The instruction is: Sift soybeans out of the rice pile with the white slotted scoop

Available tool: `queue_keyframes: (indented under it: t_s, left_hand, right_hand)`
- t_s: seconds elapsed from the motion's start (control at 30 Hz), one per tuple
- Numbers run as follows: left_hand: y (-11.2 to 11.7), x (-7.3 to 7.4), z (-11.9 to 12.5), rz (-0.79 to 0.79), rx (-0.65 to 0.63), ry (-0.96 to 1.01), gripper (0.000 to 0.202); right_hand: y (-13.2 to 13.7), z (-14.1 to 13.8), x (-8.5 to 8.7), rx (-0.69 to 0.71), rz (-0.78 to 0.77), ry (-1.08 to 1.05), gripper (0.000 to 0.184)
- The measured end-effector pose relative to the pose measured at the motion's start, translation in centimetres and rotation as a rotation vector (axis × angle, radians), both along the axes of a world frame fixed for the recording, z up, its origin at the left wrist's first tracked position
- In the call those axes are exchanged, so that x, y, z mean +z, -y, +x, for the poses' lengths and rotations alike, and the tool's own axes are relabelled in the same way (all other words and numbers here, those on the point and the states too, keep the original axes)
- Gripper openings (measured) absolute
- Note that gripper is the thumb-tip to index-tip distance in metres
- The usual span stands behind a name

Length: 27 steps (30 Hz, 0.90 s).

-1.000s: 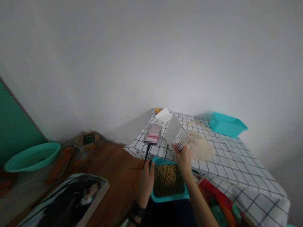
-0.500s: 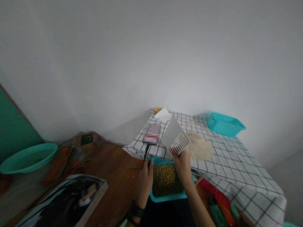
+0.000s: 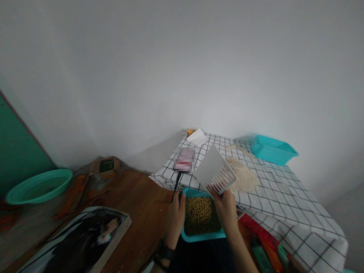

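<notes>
My right hand (image 3: 226,208) grips a white slotted scoop (image 3: 212,165) by its lower right end. It is raised and tilted above the far right side of a small blue plastic basin (image 3: 203,238). Yellow beans (image 3: 200,208) fill the far part of that basin, while darker green ones (image 3: 201,227) lie in the near part. My left hand (image 3: 174,218), with a dark band at the wrist, is closed on the basin's left rim. Beyond the scoop, a pale heap of grains (image 3: 243,176) lies on a checked cloth (image 3: 284,193).
A blue-green tub (image 3: 274,150) stands at the cloth's back right. White paper (image 3: 197,137) lies at the back left, with a pixelated object (image 3: 184,160) and its black cable nearer. A wide green basin (image 3: 40,187) is at far left. Red and green packets (image 3: 264,242) lie at lower right.
The scoop and my right hand have shifted slightly right and down. My left hand stays at the basin's rim. The whole view has shifted a little.
</notes>
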<state>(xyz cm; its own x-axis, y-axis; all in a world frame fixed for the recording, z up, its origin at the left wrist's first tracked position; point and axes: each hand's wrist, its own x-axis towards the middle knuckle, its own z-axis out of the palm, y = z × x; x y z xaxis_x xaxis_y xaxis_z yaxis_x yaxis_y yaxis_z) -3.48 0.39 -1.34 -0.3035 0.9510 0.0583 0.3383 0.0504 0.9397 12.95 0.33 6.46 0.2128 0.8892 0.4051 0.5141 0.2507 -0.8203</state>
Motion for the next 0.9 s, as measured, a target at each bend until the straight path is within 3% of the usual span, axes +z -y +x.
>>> queue_keyframes:
  t_s: [0.4, 0.7, 0.9]
  left_hand:
    - [0.0, 0.4, -0.1, -0.011, -0.017, 0.008, 0.049]
    - [-0.1, 0.4, -0.1, -0.018, -0.005, 0.001, 0.053]
    - [0.0, 0.5, -0.2, 0.003, 0.002, -0.014, 0.051]
  right_hand:
    - [1.3, 0.9, 0.1, 0.054, -0.113, -0.018, 0.040]
    - [2.9, 2.9, -0.6, 0.081, -0.115, -0.095, 0.037]
    - [4.9, 6.3, -0.6, 0.004, -0.081, -0.190, 0.044]
